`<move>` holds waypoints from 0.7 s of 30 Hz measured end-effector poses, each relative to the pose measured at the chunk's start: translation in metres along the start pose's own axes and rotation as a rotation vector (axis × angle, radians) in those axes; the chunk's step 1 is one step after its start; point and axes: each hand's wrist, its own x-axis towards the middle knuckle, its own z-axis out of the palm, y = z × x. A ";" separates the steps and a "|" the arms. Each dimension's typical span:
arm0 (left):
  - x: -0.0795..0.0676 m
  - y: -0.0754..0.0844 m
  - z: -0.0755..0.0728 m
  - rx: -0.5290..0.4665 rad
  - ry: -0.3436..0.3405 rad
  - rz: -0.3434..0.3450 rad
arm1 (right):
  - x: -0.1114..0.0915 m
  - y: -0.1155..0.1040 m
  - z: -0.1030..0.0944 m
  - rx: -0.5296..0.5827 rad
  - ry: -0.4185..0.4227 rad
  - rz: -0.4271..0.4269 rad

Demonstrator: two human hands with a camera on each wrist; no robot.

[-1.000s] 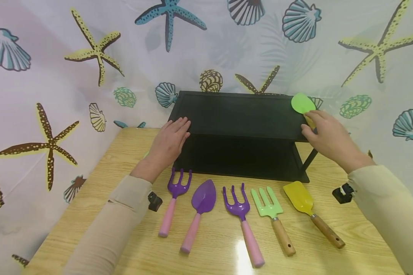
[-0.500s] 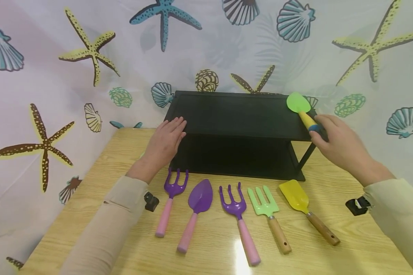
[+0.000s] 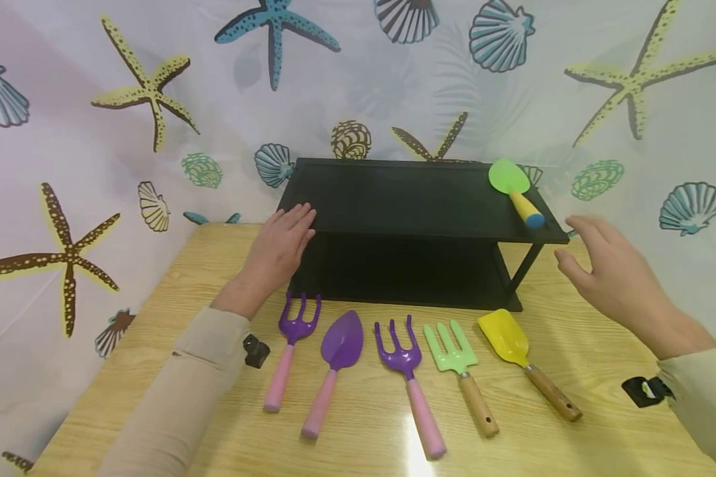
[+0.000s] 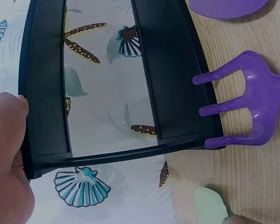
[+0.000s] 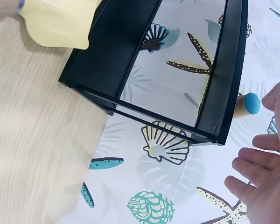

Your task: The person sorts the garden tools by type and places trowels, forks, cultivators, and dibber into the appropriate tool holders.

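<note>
Resting our left hand [image 3: 279, 244], fingers straight, on the shelf [image 3: 394, 199], we hold our right hand [image 3: 617, 278] spread and empty beside its right end; the trowel [image 3: 516, 197] lies on top there, and a knock could roll it off.

A shelf [image 3: 388, 199] stands on the table [image 3: 155, 371], before the cloth [image 3: 382, 86]. On its top, toward the right end, lies a trowel [image 3: 517, 199]. Before it, left to right, lie a fork [image 3: 298, 328], a second trowel [image 3: 341, 344], a second fork [image 3: 402, 361], a third fork [image 3: 458, 361] and a shovel [image 3: 510, 341]. The left hand [image 3: 279, 245] rests on its left end; the right hand [image 3: 614, 271] is just beyond its right.
</note>
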 end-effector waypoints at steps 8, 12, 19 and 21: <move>-0.001 0.001 0.000 0.000 -0.004 -0.006 | -0.030 0.002 0.011 0.039 0.075 -0.032; -0.001 0.001 0.000 0.004 -0.018 -0.018 | -0.043 0.004 0.018 0.048 0.087 -0.051; -0.001 0.002 -0.001 0.009 -0.020 -0.017 | -0.065 0.009 0.027 0.099 0.080 -0.058; -0.001 0.002 -0.001 0.012 -0.014 -0.013 | -0.070 0.010 0.032 0.104 0.085 -0.064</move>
